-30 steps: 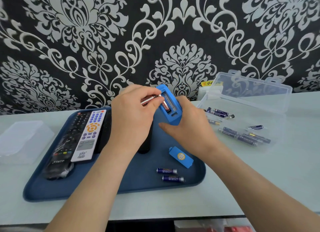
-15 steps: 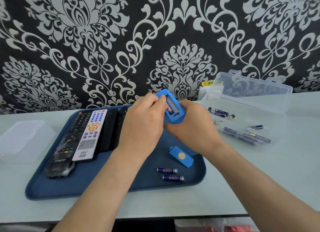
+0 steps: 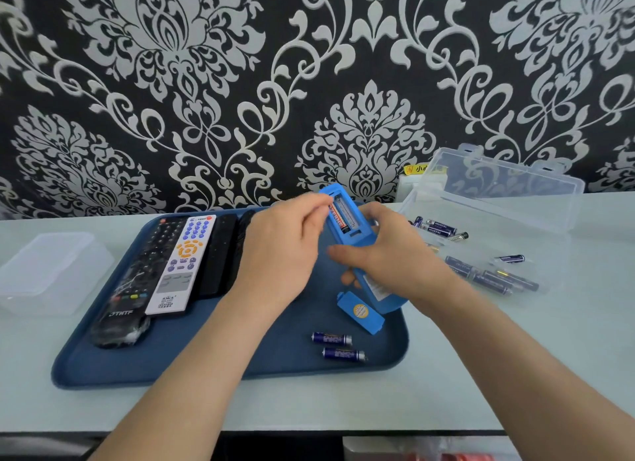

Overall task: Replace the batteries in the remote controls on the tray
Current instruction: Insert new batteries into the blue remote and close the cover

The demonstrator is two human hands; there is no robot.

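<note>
Blue remote (image 3: 350,228) held tilted over the far right part of the tray (image 3: 171,366), its battery compartment uncovered, with the right hand (image 3: 395,259) wrapped round its lower body. One red-labelled battery (image 3: 338,218) lies in the compartment. The left hand (image 3: 285,251) has curled fingertips at that battery's upper end, though whether they pinch it or only press on it cannot be told from this angle. On the tray lie the loose blue cover (image 3: 360,313), two dark batteries (image 3: 331,338) near the front edge, and a row of other remotes (image 3: 182,264) at left.
</note>
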